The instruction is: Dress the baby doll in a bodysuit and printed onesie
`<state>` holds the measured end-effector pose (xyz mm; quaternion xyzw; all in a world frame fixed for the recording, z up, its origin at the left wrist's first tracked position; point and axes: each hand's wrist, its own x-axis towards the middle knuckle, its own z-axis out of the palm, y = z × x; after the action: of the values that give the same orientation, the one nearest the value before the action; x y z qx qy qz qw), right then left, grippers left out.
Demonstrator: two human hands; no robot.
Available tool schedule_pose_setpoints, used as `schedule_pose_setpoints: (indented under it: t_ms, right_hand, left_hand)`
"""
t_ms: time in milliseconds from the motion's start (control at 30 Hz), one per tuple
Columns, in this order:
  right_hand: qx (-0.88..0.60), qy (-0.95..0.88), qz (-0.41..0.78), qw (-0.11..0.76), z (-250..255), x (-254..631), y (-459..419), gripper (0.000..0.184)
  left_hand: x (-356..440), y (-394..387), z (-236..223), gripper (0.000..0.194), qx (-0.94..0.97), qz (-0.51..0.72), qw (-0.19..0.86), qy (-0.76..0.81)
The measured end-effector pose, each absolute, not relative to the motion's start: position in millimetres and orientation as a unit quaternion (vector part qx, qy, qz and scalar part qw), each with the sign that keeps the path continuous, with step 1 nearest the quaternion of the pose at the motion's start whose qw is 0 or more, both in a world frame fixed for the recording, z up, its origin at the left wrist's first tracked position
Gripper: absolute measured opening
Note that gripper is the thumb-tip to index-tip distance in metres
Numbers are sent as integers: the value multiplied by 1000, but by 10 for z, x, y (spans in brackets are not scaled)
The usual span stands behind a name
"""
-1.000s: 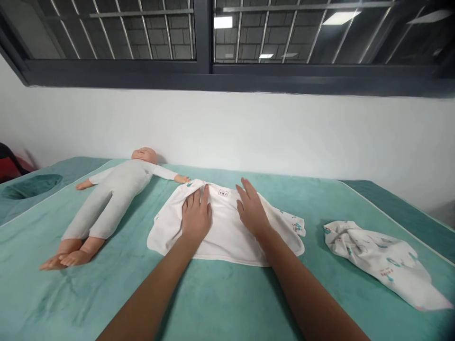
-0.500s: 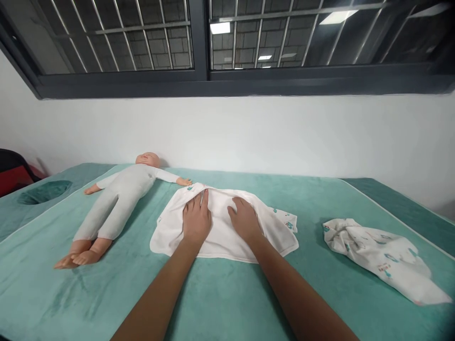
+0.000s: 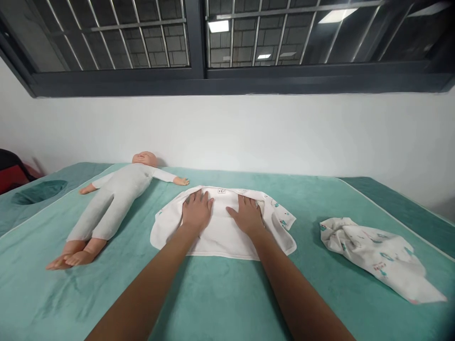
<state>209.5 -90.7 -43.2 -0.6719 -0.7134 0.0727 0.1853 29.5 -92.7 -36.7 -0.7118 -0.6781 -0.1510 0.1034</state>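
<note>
A small white baby shirt (image 3: 222, 237) lies spread open on the green bed cover, its plain inside facing up and a small printed label near the collar. Patterned cloth shows at its right sleeve. My left hand (image 3: 197, 211) rests on the left part of the shirt with fingers spread toward the collar. On the right part, my right hand (image 3: 248, 215) also lies with fingers stretched out. Some fingertips of both hands are partly hidden at the shirt's upper edge. Neither hand grips anything that I can see.
A baby doll (image 3: 121, 192) in a white suit lies on its back at the left, one hand close to the shirt. Another patterned white garment (image 3: 380, 258) lies crumpled at the right. The green bed (image 3: 227, 303) meets a white wall (image 3: 249, 132) below a barred window.
My right hand's fingers have straightened and reached up to the collar edge. The upper edge now lies more open, with the label showing. The view has shifted slightly.
</note>
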Motion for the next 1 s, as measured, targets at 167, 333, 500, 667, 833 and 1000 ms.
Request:
schedule_pose_setpoints:
  t_ms: [167,333,500,667,833,1000]
  right_hand:
    - [-652,-717,82,231,-422,2172,-808,59]
    - [-596,-749,70,282,-372,2242,-668,47]
    - [-616,-748,82,232,-430,2212,-485,48]
    - [-626,-745,97,211,-481,2173,-417,50]
    - [-636,-740,95,197,-473,2159,-485,68]
    - [-631,-743,111,195,-478,2156,-478,84]
  left_hand:
    - [369,-803,-379,56,-699,-157,75,-694]
    - [389,-773,-478,63,-695,-173,43,-696]
    - [302,-646,-497,60,-716,-96,-59,-689]
    - [190,-470,-424,71,-729,-49,-102,-675]
    - [168,-467,-475,76,-746,-83,-58,-658]
    - [186,-567,-574,66,-744,-184,31,-641]
